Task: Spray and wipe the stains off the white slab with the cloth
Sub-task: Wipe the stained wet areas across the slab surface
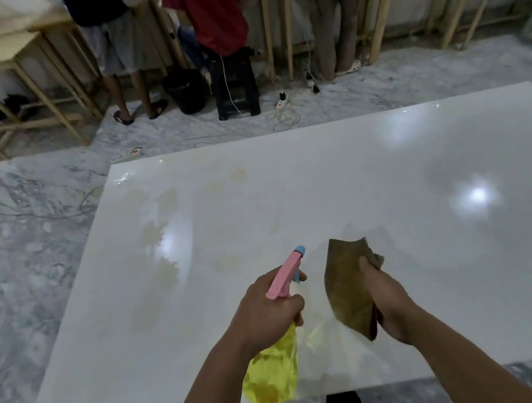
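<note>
Slab: white, glossy, flat on the marble floor, filling mid-frame. Stains: faint yellowish patches, left-centre of the slab. Bottle: yellow, pink trigger head, blue nozzle; gripped in the left hand, lower centre, nozzle aimed toward the stains. Cloth: brown, clutched in the right hand, hanging above the slab just right of the bottle. Hands apart. Three people stand at wooden desks along the top edge; black bucket and stool beside them.
</note>
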